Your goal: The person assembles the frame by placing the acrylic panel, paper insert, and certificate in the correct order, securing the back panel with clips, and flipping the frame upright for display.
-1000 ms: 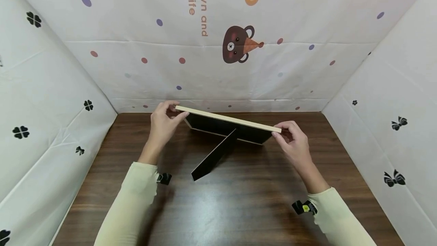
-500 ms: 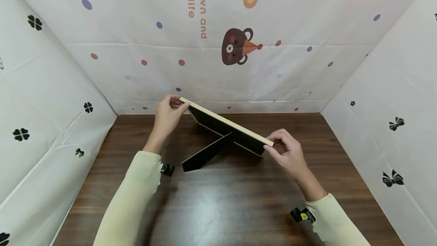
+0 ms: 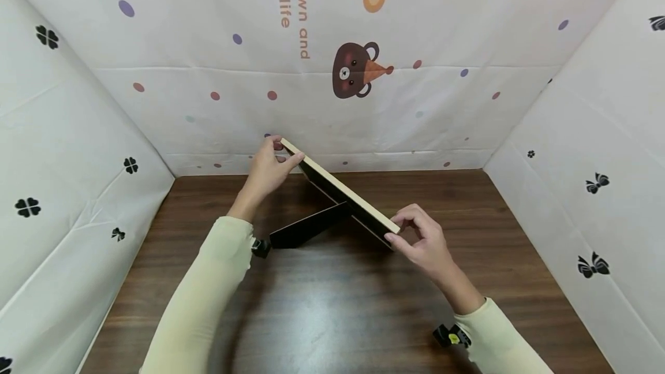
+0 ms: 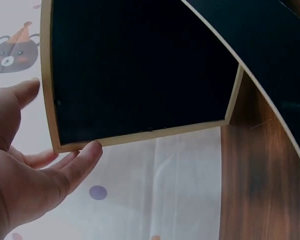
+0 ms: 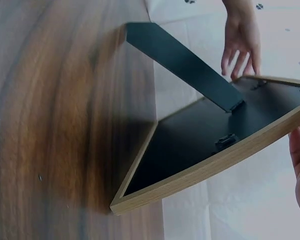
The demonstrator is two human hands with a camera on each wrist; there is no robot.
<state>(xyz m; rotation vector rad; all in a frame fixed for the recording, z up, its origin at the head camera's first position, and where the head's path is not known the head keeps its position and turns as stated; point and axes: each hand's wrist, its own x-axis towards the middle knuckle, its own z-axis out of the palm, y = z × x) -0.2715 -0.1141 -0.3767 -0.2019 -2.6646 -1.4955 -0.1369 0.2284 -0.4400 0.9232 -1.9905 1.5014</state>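
Observation:
A picture frame (image 3: 340, 186) with a pale wooden edge and a black back panel (image 5: 187, 142) leans at a slant on the table, its back towards me. Its black easel leg (image 3: 309, 227) is folded out and points towards the near left. My left hand (image 3: 267, 171) pinches the upper left corner, thumb on the near side. At the upper right corner, my right hand (image 3: 425, 241) holds the edge between thumb and fingers. Small dark fittings (image 5: 227, 141) show on the back in the right wrist view. The front of the picture frame is hidden.
The brown wood-grain table (image 3: 322, 310) reaches back to a white cloth wall (image 3: 218, 126) printed with bears and dots. White side walls with dark clover and bow prints stand at left and right. A black wrist camera (image 3: 451, 336) sits at the right cuff.
The picture frame has turned on the table: its left end moved away and its right end nearer. The easel leg swung leftward with it. Both hands kept their hold throughout.

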